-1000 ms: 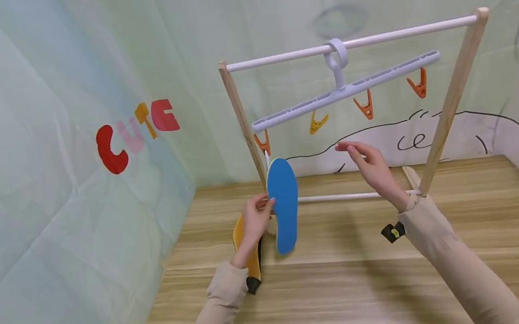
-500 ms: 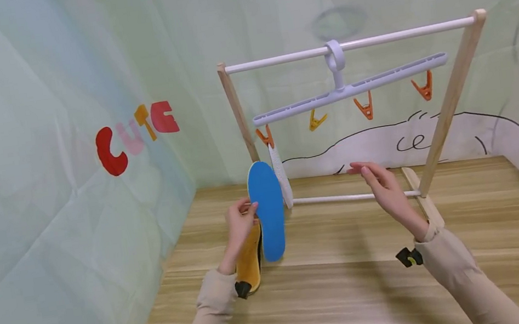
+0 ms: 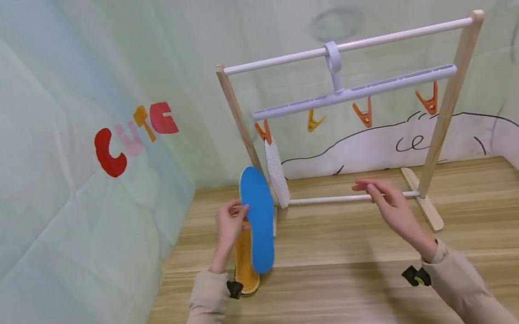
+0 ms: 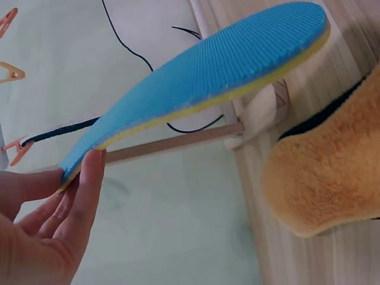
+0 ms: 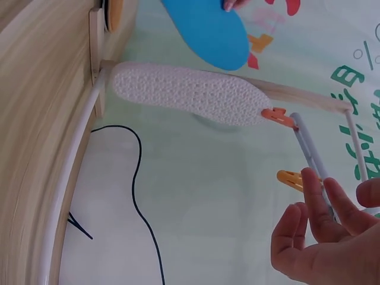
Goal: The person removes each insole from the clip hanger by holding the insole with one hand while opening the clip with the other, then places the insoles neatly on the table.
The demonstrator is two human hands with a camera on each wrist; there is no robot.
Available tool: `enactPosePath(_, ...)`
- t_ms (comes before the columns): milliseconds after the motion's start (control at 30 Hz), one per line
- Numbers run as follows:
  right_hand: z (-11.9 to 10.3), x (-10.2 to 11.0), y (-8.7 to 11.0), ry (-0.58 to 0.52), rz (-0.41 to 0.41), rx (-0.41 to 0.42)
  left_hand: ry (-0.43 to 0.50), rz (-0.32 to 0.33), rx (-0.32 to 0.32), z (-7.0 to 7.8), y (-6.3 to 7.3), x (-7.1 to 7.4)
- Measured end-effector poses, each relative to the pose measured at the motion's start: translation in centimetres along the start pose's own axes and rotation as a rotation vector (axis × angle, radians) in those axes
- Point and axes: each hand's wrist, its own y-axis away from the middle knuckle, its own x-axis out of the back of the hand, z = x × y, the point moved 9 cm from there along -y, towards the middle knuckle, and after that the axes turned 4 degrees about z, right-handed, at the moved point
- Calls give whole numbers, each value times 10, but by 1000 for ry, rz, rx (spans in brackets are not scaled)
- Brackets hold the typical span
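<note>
My left hand (image 3: 230, 227) pinches a blue insole (image 3: 260, 220) by its edge, thumb on one face and fingers on the other. Seen from the left wrist, the insole (image 4: 196, 77) has a ribbed blue face and a yellow rim. A white textured insole (image 3: 276, 173) hangs from the orange clip (image 3: 263, 131) at the hanger's left end. Partly hidden behind the blue one, a fuzzy orange-brown insole (image 3: 245, 263) lies on the table. My right hand (image 3: 392, 209) is in the air with relaxed fingers, holding nothing, below the other clips.
A lilac hanger (image 3: 354, 92) hooks over the white rail of a wooden stand (image 3: 450, 102). A yellow clip (image 3: 314, 120) and two orange clips (image 3: 364, 114) hang along it. A printed cloth backdrop (image 3: 76, 237) walls the wood-grain table (image 3: 334, 301) on the left and behind.
My left hand has carried the blue insole left and slightly down, uncovering the hanging white insole. My right hand has dropped and shifted right. The hanger has swung closer to level.
</note>
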Motion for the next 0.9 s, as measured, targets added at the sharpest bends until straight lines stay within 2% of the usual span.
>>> enactPosePath(467,-4,0,20,41,-3,16,3,35,84,-34,-17,14)
enactPosePath(633,1,3,24,14,13,-4,-19,-14,109,-45,-22,12)
enactPosePath(900,9,7,27,-14,50,-11,-34,-98,184,-49,-15,12)
